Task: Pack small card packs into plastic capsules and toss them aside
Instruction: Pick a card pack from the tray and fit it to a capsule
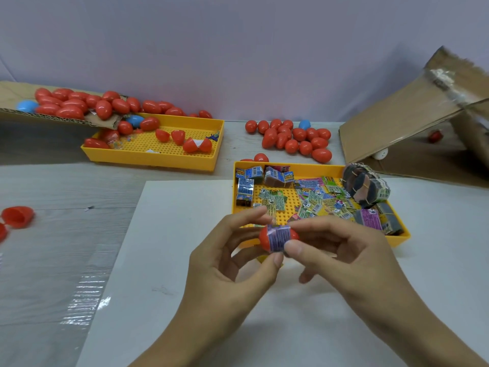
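A: What are the 2 hands doing above the white sheet [185, 260]?

B: The left hand [225, 263] and right hand [344, 255] meet over it, each pinching an end of a red capsule [264, 238] with a purple card pack [280, 237] showing between its 2 halves. Thumb and fingertips of both hands are curled onto it.

A: And the supplies?

B: Just behind the hands, a yellow tray [397, 235] holds loose and banded card packs. A second yellow tray [148, 157] at back left holds open red shells, under a cardboard flap [16, 96] heaped with red capsules and a blue one.

A: Anything finished?

B: A pile of closed capsules [293, 139] lies on the table at the back, beside a tilted cardboard box [397, 123].
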Motion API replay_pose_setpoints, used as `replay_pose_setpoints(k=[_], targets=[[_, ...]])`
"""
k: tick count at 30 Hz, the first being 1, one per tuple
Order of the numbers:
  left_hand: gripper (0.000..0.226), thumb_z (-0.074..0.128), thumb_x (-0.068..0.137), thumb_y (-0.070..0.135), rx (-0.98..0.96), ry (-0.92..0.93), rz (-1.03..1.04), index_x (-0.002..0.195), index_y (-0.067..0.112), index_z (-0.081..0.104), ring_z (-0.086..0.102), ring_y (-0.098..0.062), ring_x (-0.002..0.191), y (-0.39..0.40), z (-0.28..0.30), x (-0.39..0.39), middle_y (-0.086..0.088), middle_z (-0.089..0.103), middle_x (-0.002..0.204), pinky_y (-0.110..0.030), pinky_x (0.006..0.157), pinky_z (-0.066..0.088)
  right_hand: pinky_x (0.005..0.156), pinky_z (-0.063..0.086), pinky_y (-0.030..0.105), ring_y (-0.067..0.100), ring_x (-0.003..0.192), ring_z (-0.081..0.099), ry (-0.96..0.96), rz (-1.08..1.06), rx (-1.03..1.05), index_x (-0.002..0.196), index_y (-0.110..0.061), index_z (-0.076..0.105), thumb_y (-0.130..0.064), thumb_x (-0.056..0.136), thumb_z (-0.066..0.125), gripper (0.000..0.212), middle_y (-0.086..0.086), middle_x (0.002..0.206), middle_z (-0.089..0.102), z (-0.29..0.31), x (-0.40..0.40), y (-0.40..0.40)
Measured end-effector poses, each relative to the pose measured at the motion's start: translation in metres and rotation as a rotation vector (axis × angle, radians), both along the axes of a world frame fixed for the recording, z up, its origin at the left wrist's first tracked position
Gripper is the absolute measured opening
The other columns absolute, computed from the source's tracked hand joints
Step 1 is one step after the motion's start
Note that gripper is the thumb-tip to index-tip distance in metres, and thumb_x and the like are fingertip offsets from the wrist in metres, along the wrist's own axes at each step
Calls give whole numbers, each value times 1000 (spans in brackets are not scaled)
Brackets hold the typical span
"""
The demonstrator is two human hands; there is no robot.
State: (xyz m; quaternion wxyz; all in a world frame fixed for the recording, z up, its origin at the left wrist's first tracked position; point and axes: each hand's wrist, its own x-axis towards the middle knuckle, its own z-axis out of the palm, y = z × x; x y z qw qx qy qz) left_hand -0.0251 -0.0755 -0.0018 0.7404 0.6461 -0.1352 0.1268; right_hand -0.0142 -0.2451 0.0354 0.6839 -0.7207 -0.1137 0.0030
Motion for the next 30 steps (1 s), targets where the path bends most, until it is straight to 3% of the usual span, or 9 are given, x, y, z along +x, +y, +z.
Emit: replay_pose_setpoints(k=[6, 10, 12, 16, 18, 20, 24, 27, 30], targets=[[45, 77, 72, 17, -49, 40, 31, 115, 29, 68, 72, -21, 98, 2, 1, 1, 0, 72, 108, -25, 78, 59, 67, 57, 21, 12, 87, 72, -284, -94, -168, 98, -30, 77, -28, 72, 82, 26, -10, 97, 74, -3, -4, 0], [41, 79, 68, 25, -28, 62, 52, 107, 34, 70, 73, -26, 91, 2, -4, 0, -1, 71, 102, -26, 74, 59, 78, 55, 22, 10, 103, 67, -786, -210, -526, 106, -19, 68, -18, 82, 77, 25, -7, 109, 70, 4, 0, -13], [40, 80, 65, 29, -17, 59, 75, 104, 35, 71, 73, -27, 88, 2, -6, 1, 0, 72, 99, -25, 72, 60, 80, 55, 26, 12, 102, 67, -964, -270, -624, 105, -14, 67, -13, 83, 77, 25, 0, 109, 70, 15, 6, -30], [39, 88, 62, 23, -24, 30, 132, 98, 29, 75, 74, -25, 75, -1, -13, 4, -6, 73, 90, -25, 66, 60, 73, 54, 26, 16, 88, 68, -1099, -474, -784, 106, -7, 67, -9, 85, 75, 22, 6, 109, 69, 61, 23, -82], [44, 94, 61, 11, -1, 14, 145, 98, 26, 75, 74, -24, 69, -3, -18, 7, -7, 73, 85, -26, 61, 60, 76, 50, 15, 11, 79, 63, -1042, -624, -853, 108, -11, 69, -16, 89, 72, 20, 2, 107, 70, 92, 33, -115], [50, 91, 53, 3, 27, -8, 150, 95, 24, 75, 72, -24, 65, -5, -22, 10, -8, 72, 81, -25, 59, 59, 78, 47, 12, 9, 87, 62, -824, -692, -850, 110, -21, 69, -30, 89, 68, 23, -1, 108, 69, 125, 45, -143], [46, 80, 49, 4, 20, -1, 121, 89, 27, 76, 72, -24, 64, -6, -26, 15, -7, 71, 79, -24, 58, 59, 95, 44, 32, 23, 119, 50, -548, -989, -1031, 115, -20, 70, -38, 89, 67, 31, 7, 131, 53, 161, 77, -185], [46, 80, 45, 8, 7, 53, 80, 83, 33, 76, 73, -23, 65, -4, -26, 19, -11, 72, 81, -23, 57, 59, 89, 41, 28, 9, 94, 57, -452, -1058, -834, 106, -34, 72, -44, 87, 64, 23, -2, 123, 60, 158, 80, -181], [44, 80, 45, 7, 21, 44, 98, 81, 33, 76, 72, -21, 64, -6, -24, 18, -12, 72, 81, -21, 57, 58, 68, 48, 20, 2, 66, 59, -409, -866, -535, 81, -38, 74, -40, 84, 67, 8, -15, 78, 70, 133, 72, -147]])
